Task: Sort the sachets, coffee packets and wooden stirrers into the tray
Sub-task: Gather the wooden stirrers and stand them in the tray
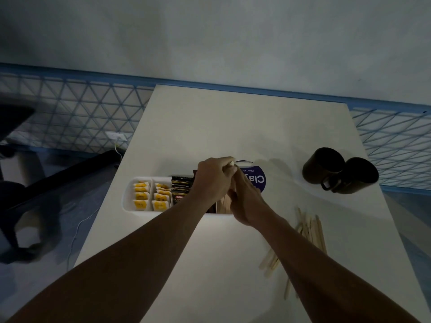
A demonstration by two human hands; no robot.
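Note:
A white tray lies across the middle of the table. Yellow sachets fill its two left compartments and dark coffee packets stand beside them. Both my hands meet over the tray's right end. My left hand is closed around the top of a bundle of wooden stirrers that stands in the right compartment; a pale tip shows between its fingers. My right hand presses against the same bundle from the right, fingers curled. Loose wooden stirrers lie scattered on the table to the right, partly hidden by my right forearm.
A round container with a purple label sits just behind the tray. Two dark mugs stand at the right rear of the white table. The table's left edge drops to the floor, with a chair base and a cable there.

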